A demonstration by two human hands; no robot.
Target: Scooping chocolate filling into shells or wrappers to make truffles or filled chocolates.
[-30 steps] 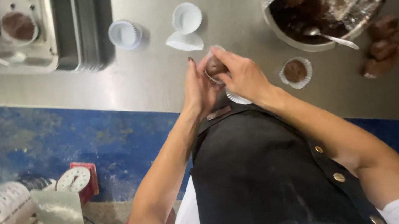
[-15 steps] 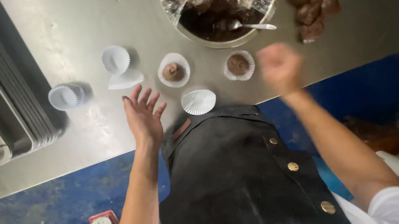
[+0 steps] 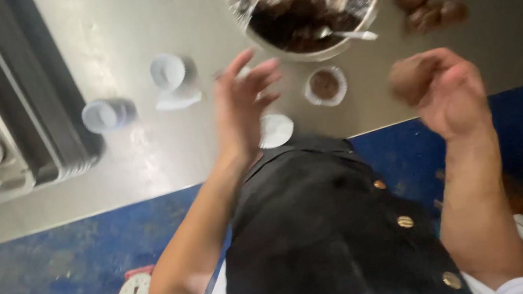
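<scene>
Right hand (image 3: 449, 97) risen mid-right, fingers now curled round soft brown dough ball (image 3: 410, 80); sticky, cradle underneath. Left hand (image 3: 243, 105) splayed, empty, centre frame.

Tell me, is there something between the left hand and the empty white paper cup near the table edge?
Nothing visible blocks it. The left hand hovers open just beside the empty paper cup, which lies at the table edge. The right hand holds a brown dough ball off to the side.
</scene>
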